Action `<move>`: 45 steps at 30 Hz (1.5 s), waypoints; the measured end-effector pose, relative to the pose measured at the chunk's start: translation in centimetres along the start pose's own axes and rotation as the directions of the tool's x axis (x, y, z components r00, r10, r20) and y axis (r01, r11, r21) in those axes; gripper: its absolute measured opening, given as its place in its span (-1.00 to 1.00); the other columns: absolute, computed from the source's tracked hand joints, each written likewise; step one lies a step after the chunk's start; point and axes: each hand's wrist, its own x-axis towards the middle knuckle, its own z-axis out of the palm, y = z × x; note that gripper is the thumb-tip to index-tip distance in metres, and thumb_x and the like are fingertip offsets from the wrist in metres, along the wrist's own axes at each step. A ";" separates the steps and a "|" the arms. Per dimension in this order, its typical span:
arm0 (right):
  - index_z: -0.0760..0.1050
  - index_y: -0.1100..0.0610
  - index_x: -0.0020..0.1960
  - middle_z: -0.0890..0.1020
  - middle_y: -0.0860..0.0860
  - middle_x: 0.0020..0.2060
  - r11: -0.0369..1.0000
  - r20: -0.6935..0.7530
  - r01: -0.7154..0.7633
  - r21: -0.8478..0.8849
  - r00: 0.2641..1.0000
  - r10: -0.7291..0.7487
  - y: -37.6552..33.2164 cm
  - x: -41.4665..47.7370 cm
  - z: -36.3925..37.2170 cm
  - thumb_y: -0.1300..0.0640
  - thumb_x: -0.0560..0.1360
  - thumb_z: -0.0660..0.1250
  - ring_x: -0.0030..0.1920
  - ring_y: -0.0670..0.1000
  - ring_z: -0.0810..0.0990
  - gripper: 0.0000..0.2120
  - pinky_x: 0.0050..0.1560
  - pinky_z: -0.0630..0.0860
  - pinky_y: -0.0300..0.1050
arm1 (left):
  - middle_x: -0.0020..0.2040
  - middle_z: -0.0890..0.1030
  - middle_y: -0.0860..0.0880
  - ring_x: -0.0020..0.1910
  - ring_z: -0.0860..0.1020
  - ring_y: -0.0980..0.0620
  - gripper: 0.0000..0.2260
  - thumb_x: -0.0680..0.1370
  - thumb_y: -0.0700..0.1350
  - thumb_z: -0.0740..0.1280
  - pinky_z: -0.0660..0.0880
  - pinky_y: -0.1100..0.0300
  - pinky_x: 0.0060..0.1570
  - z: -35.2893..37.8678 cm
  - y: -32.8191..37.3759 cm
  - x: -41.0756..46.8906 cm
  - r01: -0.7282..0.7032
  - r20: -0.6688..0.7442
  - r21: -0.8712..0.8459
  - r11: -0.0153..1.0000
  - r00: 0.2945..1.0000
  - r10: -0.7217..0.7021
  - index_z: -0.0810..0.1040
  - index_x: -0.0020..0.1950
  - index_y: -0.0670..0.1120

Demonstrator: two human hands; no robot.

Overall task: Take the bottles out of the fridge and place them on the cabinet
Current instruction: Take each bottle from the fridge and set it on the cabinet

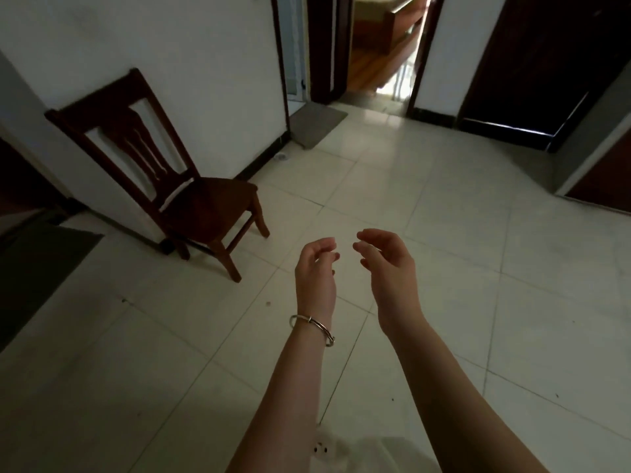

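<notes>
No bottles or fridge show, though chilled bottles would likely be stiff, slick and best gripped round the body; the left hand (316, 273) and right hand (389, 264) hover loosely curled, holding nothing, over the tiled floor (461, 302) near a wooden chair (205, 206).

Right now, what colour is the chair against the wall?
The chair is dark brown wood; the head view shows it best.

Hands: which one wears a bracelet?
The left hand: a silver bangle circles its wrist. The right hand has a bare wrist. Both are loosely curled, holding nothing.
</notes>
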 end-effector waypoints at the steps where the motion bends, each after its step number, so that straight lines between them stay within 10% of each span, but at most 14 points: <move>1: 0.54 0.08 0.03 0.63 -0.09 0.00 1.000 -0.031 0.000 0.013 1.000 0.001 -0.1 1.1 -0.3 0.24 0.50 0.32 0.05 -0.08 0.59 -0.86 0.02 0.47 -0.22 | -0.01 0.57 0.13 -0.01 0.55 0.20 -0.82 0.53 -0.23 0.19 0.47 0.18 0.06 0.9 0.2 0.9 0.004 0.019 0.003 1.000 1.000 -0.004 0.52 -0.03 0.01; 45: 0.52 0.08 -0.05 0.63 -0.08 -0.04 0.993 -0.398 0.020 0.115 0.917 0.028 -8.2 49.9 -42.7 0.25 0.49 0.33 0.03 -0.05 0.59 -0.90 0.04 0.49 -0.14 | -0.09 0.58 0.10 -0.02 0.57 0.10 -0.81 0.52 -0.24 0.18 0.44 0.22 -0.06 65.7 -0.4 20.6 0.016 0.355 0.062 0.998 0.934 -0.037 0.52 -0.13 0.01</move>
